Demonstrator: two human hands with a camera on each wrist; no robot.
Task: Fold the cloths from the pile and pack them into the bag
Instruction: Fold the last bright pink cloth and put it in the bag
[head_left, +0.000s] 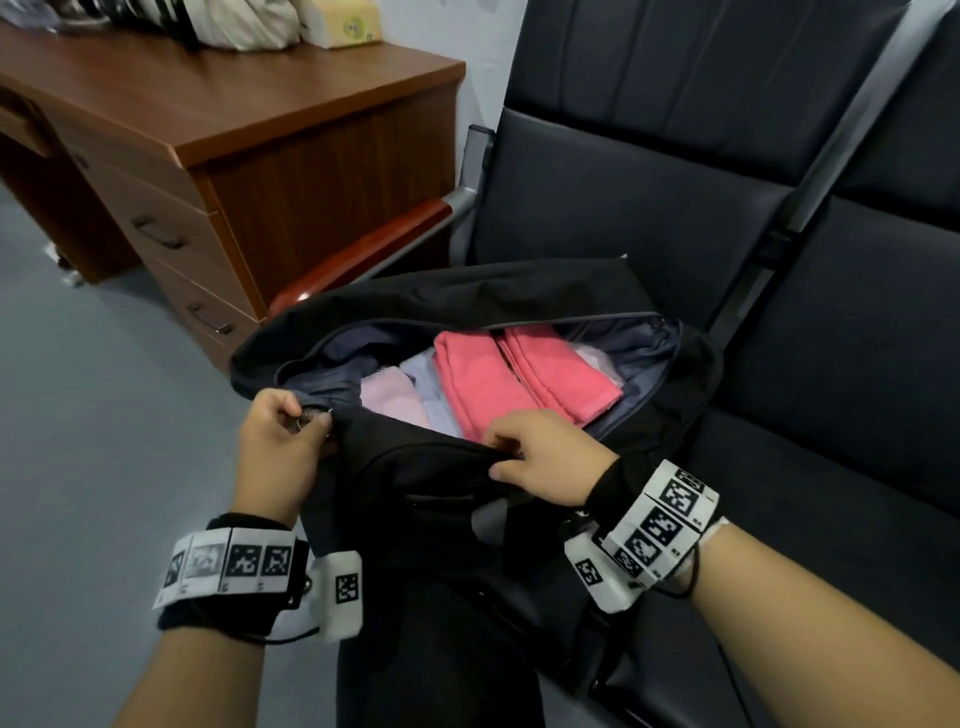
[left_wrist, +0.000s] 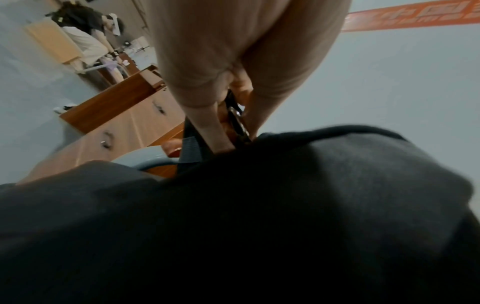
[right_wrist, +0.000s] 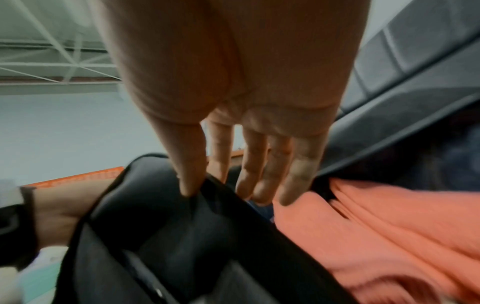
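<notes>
I see the seats (head_left: 649, 171) first, dark and wide, with the bag (head_left: 415, 306) lying on the near one, mouth open toward me. The desk (head_left: 218, 104) stands well apart at the left. Inside the bag sit the cloths (head_left: 498, 379), folded, pink ones on top and paler ones beside them. My right hand (head_left: 545, 457) pinches the bag's near edge, thumb outside, fingers (right_wrist: 296, 174) inside touching a pink cloth. My left hand (head_left: 280, 441) has its grip clamped on the zipper pull (head_left: 311, 415) at the bag's left end. I judge closing comes next. The risk: the zipper snags cloth or lining if the edge sags.
</notes>
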